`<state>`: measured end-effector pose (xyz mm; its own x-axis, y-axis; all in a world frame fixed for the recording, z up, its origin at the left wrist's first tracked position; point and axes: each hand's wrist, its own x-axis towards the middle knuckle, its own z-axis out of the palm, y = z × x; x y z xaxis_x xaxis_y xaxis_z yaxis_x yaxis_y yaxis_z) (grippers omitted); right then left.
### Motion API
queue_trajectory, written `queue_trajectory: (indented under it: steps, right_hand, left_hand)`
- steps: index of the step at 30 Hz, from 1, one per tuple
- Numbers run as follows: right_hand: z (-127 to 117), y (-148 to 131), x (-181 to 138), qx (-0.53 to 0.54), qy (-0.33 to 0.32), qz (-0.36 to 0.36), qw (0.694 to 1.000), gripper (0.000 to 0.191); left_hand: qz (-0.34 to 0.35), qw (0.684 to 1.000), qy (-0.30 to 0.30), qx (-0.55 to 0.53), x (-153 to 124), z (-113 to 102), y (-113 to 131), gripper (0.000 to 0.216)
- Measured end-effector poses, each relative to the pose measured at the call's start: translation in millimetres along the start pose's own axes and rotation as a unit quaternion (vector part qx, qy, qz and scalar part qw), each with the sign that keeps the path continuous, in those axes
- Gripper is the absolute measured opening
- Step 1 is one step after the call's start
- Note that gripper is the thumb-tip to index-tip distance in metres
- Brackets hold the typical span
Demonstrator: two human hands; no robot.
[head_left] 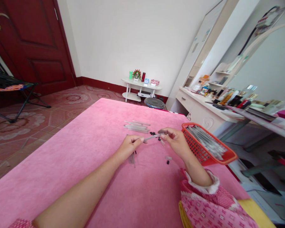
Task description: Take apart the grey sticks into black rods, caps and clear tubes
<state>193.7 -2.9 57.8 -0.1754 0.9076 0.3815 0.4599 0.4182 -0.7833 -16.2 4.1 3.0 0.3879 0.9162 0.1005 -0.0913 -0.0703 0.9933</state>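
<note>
Both my hands hold one thin clear pen tube above a pink cloth-covered table. My left hand pinches its near end, and more thin sticks hang down from that fist. My right hand is closed on the tube's far end. Small black caps lie on the cloth just behind the tube. A row of clear tubes lies farther back. Two more small parts rest on the cloth near my right wrist.
A red plastic basket full of clear tubes sits at the table's right edge. Beyond it stands a white dresser crowded with bottles. A small white side table, a round stool and a folding chair stand on the tiled floor.
</note>
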Motion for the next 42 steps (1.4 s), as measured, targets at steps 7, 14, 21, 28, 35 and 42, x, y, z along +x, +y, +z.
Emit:
queue_trajectory:
  steps: [7,14,21,28,35,42]
  right_hand:
    - [2.0,-9.6,-1.2,-0.024,-0.042,-0.023,0.999,0.016]
    - [9.7,-4.8,-3.2,-0.033,-0.043,-0.018,0.998,0.020]
    - [18.3,-3.1,-3.9,-0.008,-0.037,0.006,0.999,0.017]
    - [26.0,6.9,-4.6,0.001,-0.039,0.085,0.996,0.031]
    - [30.8,-2.2,-5.7,-0.238,-0.075,-0.032,0.968,0.015]
    - [21.2,-17.6,-11.5,-0.356,-0.071,-0.007,0.932,0.013]
  left_hand:
    - [-0.071,0.989,-0.064,-0.113,-1.1,-3.2,1.9,0.040]
    - [-0.024,1.000,-0.001,-0.009,0.4,-3.2,-0.1,0.041]
    - [0.095,0.982,0.059,0.154,0.6,-0.8,0.5,0.028]
    - [0.226,0.913,0.089,0.327,-4.1,-1.3,-1.2,0.023]
    - [0.235,0.897,0.082,0.366,-0.9,-9.0,-5.6,0.019]
    - [0.252,0.914,0.103,0.301,1.3,-12.3,-7.2,0.028]
